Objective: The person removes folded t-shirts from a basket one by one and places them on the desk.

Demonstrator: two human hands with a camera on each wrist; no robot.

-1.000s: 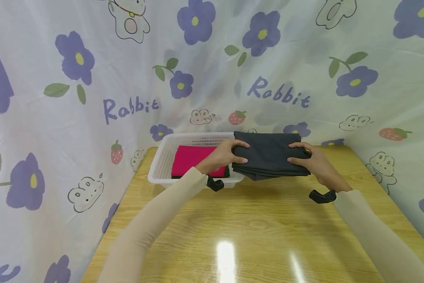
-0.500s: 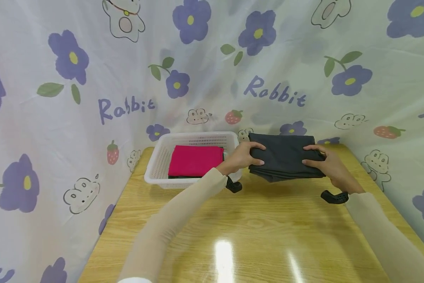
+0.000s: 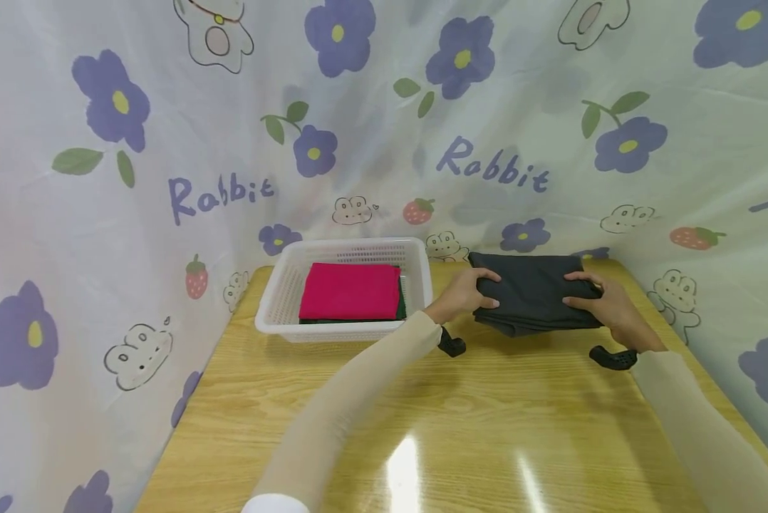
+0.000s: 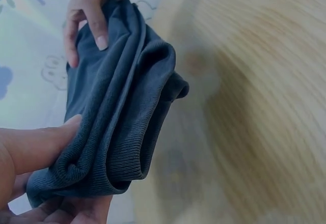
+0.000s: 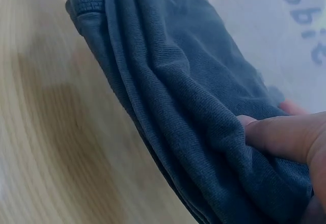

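A folded dark grey garment (image 3: 530, 292) hangs low over the back right of the table, its layers stacked toward the person. My left hand (image 3: 464, 293) grips its left end, thumb on top and fingers beneath in the left wrist view. At the other end my right hand (image 3: 605, 303) holds it, with the thumb (image 5: 280, 135) pressing the cloth in the right wrist view. Ribbed edges (image 4: 127, 152) show along the folded side. Left of the hands stands a white plastic basket (image 3: 344, 332) with a folded red cloth (image 3: 350, 291) lying on dark green cloth (image 3: 401, 303).
The wooden table (image 3: 461, 420) reaches back to a patterned curtain (image 3: 384, 142) that hangs behind and along both sides. A black wrist strap piece (image 3: 613, 358) sits at the right wrist, another black piece (image 3: 452, 343) at the left.
Both hands have carried the folded garment rightward, away from the basket, and slightly lower. The red cloth in the basket is now fully uncovered by the left arm. The head view has shifted slightly.
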